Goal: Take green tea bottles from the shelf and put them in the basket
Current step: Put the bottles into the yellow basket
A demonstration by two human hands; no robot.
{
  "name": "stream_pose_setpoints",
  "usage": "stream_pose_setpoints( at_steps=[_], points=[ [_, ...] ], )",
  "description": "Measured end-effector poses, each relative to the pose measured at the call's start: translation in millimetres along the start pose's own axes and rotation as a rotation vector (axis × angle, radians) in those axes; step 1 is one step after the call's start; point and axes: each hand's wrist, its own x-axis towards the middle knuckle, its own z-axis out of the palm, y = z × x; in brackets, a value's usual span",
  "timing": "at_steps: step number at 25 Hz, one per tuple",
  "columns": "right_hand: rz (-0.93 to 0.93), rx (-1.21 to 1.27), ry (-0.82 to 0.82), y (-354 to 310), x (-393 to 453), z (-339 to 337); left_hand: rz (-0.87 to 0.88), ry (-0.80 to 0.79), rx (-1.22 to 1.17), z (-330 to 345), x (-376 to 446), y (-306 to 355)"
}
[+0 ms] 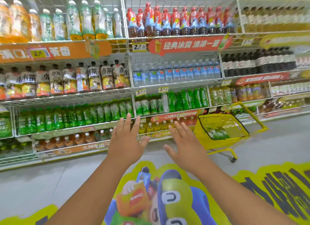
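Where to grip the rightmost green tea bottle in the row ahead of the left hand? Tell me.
Grip the green tea bottle around its mid-body, coming straight from the front with the left hand. It stands upright at the shelf edge, packed against a bottle on one side, so only its front is exposed.

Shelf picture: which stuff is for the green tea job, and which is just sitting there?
For the job: green tea bottles on the shelf, yellow basket with green bottles inside, left hand and right hand, both empty.

Just there: red-capped bottles, water bottles, floor sticker.
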Motion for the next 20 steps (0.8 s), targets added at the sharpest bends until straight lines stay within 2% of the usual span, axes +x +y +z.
stream_pose_setpoints(
  at_steps=[4,11,18,20],
  points=[
    [0.103,0.003,0.004,90.7,-40.4,-17.7,0.129,-0.014,-0.003,5.7,12.0,104.6],
    [0.249,0.007,0.024,233.5,-92.2,-51.4,0.216,-0.053,-0.033,42.6,49.6,255.4],
    [0.363,0.027,0.095,326.4,-73.5,-59.8,0.333,-0.065,-0.08,82.4,112.4,335.9],
    [0.398,0.038,0.056,349.1,-51.3,-56.0,0.336,-0.07,-0.098,96.8,142.5,349.4]
  ],
)
